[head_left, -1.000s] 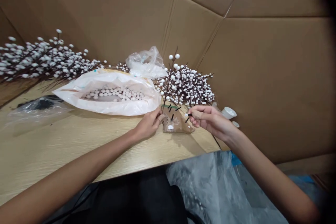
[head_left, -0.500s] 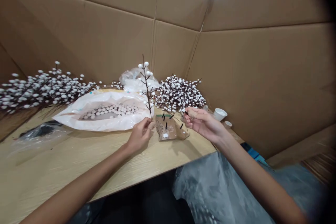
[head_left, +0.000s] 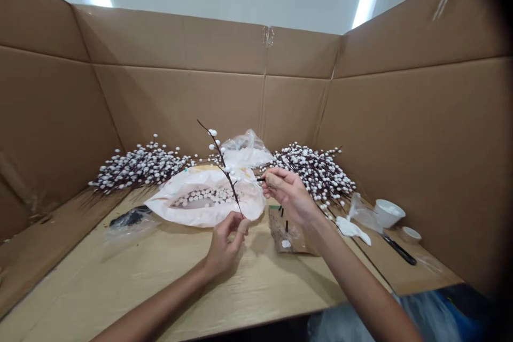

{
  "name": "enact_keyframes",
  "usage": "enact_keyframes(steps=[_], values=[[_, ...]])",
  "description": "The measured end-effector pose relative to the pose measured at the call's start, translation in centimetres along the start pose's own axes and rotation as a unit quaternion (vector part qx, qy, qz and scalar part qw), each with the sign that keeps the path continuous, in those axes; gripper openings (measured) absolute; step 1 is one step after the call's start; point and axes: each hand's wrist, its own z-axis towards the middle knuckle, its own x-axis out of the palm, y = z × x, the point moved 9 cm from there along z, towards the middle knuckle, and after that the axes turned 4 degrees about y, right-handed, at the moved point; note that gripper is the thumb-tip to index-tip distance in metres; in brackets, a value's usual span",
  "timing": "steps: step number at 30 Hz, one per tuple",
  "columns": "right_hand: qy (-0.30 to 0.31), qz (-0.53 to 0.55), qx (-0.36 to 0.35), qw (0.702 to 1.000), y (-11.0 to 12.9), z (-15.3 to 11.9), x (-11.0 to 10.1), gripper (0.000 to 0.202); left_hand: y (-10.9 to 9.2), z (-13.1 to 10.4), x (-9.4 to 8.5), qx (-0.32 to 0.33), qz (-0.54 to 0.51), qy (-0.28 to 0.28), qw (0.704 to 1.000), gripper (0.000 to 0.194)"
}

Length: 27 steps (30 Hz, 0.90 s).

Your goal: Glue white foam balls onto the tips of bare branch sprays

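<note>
Holding the branch (head_left: 233, 191): left hand (head_left: 226, 243), thumb and fingers pinched on its thin lower end; it leans up and leftward above the tabletop (head_left: 180, 278), in front of the white sack (head_left: 192, 219).
Black piece (head_left: 261, 179): gripped between thumb and fingers of the right hand (head_left: 290, 192), pointing toward the branch, apart from its stem; something pale at the tip, too small to make out.
Step in hand: seemingly bringing the black piece and branch together.
Next move: probably calls for a steady stem and a light, exact touch.
Branch make: dark, slim, wiry-looking, with smooth white balls along it.
Cardboard block (head_left: 296, 246): beneath the right hand, ragged corrugated edge, short black pegs (head_left: 287, 226) standing in it.
Sack: slack, crinkled, its mouth open on round white beads (head_left: 196, 197).
Behind: bushy left pile (head_left: 140, 168) and right pile (head_left: 320, 171) of white-balled sprays; glossy clear bag (head_left: 248, 155) between.
Right edge: tapered white cup (head_left: 388, 215), black-handled knife (head_left: 403, 252).
Around: creased cardboard walls (head_left: 176, 101).
</note>
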Motion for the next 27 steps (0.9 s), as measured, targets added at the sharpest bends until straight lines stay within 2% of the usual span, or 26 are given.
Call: enact_keyframes(steps=[4,8,12,17,21,27], values=[[0.028,-0.050,-0.029,0.998,-1.5,1.8,0.5,0.019,0.8,-0.7,-1.2,-0.010,0.004,-0.015,1.000,0.024],[0.042,-0.142,-0.069,0.987,-2.4,2.0,-0.6,0.013,1.3,-0.9,-1.3,-0.028,-0.002,-0.022,0.999,0.024],[0.018,-0.252,-0.114,0.961,-2.4,1.0,-2.2,0.009,1.8,-0.6,-0.6,-0.042,-0.012,-0.008,0.999,0.021],[-0.010,-0.360,-0.173,0.917,-2.0,-0.2,-2.4,0.008,2.4,-0.6,-0.1,-0.047,-0.010,0.005,0.999,0.020],[-0.035,-0.376,-0.201,0.904,-2.0,-0.7,-2.5,0.009,2.3,-0.9,0.4,-0.032,-0.003,0.022,0.999,0.017],[-0.034,-0.392,-0.224,0.892,-1.9,-1.3,-2.1,0.008,1.5,-1.0,0.7,0.005,0.023,0.038,0.999,0.011]])
